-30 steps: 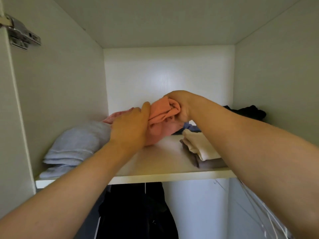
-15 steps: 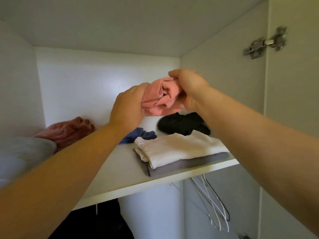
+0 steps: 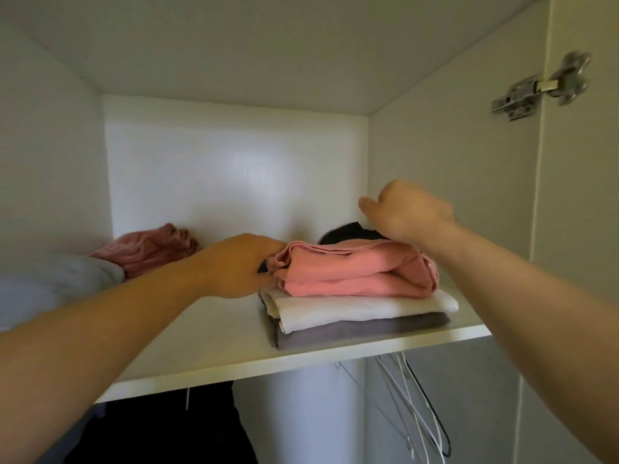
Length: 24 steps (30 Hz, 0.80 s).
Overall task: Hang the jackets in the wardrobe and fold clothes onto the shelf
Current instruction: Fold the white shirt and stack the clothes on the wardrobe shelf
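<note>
Shelf (image 3: 207, 356) front: pink garment (image 3: 351, 272) sits folded atop the white-and-grey pile (image 3: 361, 316). Grip of left hand (image 3: 237, 266) pinches its end; right hand (image 3: 412, 212) hovers released (fingers loosely curled). Behind, black garment (image 3: 348, 231) lies unfolded: folding judged unfinished.

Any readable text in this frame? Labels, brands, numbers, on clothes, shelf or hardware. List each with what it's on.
None readable.
The pink folded garment, the white garment and the grey garment under it show no label or print.
Door hinge: bare metal; any stamp is too small to tell.
</note>
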### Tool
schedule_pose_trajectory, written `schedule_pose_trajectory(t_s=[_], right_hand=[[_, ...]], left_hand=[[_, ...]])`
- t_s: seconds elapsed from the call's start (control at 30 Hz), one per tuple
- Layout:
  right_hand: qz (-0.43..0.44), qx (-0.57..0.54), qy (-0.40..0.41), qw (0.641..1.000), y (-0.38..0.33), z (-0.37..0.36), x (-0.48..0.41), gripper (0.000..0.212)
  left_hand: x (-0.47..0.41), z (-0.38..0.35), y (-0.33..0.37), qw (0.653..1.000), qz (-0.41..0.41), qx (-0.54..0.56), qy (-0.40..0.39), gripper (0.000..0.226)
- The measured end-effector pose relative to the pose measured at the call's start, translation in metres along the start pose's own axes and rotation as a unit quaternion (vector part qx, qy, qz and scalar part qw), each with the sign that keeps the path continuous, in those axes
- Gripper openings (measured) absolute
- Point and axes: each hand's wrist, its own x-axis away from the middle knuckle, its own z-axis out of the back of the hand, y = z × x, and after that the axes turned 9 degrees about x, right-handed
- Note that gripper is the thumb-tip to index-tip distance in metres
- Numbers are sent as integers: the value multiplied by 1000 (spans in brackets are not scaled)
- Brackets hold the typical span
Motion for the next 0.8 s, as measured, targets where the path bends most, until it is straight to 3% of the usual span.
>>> schedule_pose_trajectory(t_s=[0.07, 0.13, 0.17, 0.23, 0.33, 0.4, 0.47, 0.53, 0.67, 0.8], right_hand=[[64, 10, -44, 997, 0, -18, -4, 43], [149, 14, -177, 973, -6, -40, 10, 48], [175, 13, -243, 954, -8, -47, 19, 50], [194, 40, -296, 934, -9, -48, 15, 47], [190, 96, -249, 945, -17, -34, -5, 46], [216, 64, -220, 949, -30, -30, -2, 42], [245, 53, -277, 928, -39, -38, 11, 42], [226, 31, -311, 922, -35, -52, 13, 50], [191, 28, -275, 942, -21, -59, 0, 36], [156, 23, -265, 951, -3, -56, -1, 39]], left_hand=[[9, -9, 2, 999, -5, 29, 36, 19], [21, -31, -4, 997, -7, 62, 49, 12], [27, -40, -6, 997, 8, 63, 41, 20], [33, -46, -10, 993, 58, 105, 8, 24], [31, -22, 10, 945, 117, 301, 52, 43], [28, -19, 24, 910, 165, 375, 64, 38], [30, -39, 41, 922, 168, 345, 47, 32], [31, -56, 48, 944, 175, 274, 59, 41], [16, -64, 43, 951, 191, 238, 55, 47], [-3, -76, 50, 966, 154, 202, 46, 42]])
